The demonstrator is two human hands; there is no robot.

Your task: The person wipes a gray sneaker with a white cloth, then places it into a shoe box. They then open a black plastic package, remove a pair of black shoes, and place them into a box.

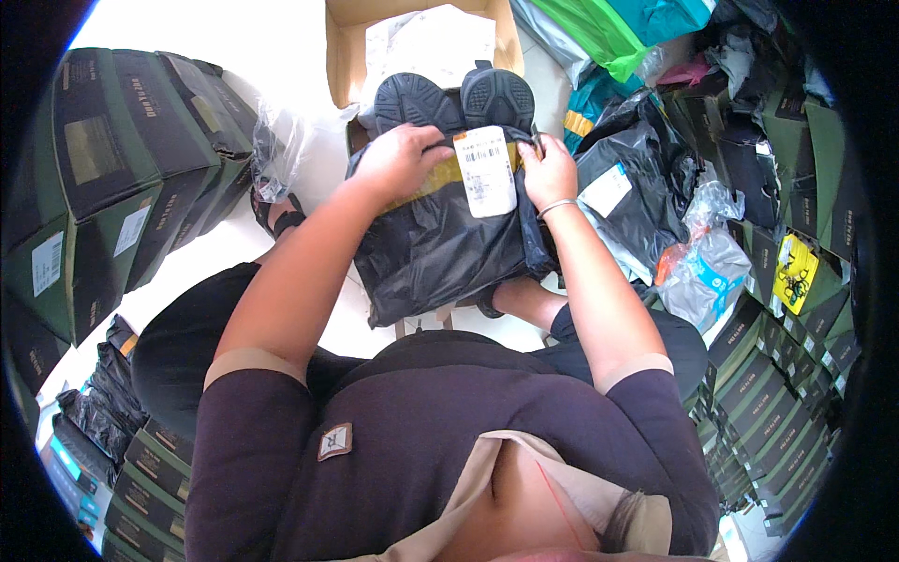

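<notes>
A black plastic mailing bag (449, 253) with a white printed label (486, 172) and yellow tape lies before me. My left hand (404, 161) rests on the bag's upper left part, beside the yellow tape, with its fingers curled; whether it grips the plastic is unclear. At the bag's upper right edge, my right hand (549, 168) pinches the black plastic between thumb and fingers, and a small dark item shows at its fingertips. Just beyond the bag's top edge are two black shoe soles (414, 102), facing up. Behind them stands an open cardboard box (343, 56) with white paper (428, 42) inside.
Large dark green shoe boxes (112, 161) are stacked at the left. A clear plastic bag (277, 147) lies near them. Black mailing bags (632, 190) and a grey plastic bag (702, 281) are heaped at the right, beside more stacked shoe boxes (765, 414).
</notes>
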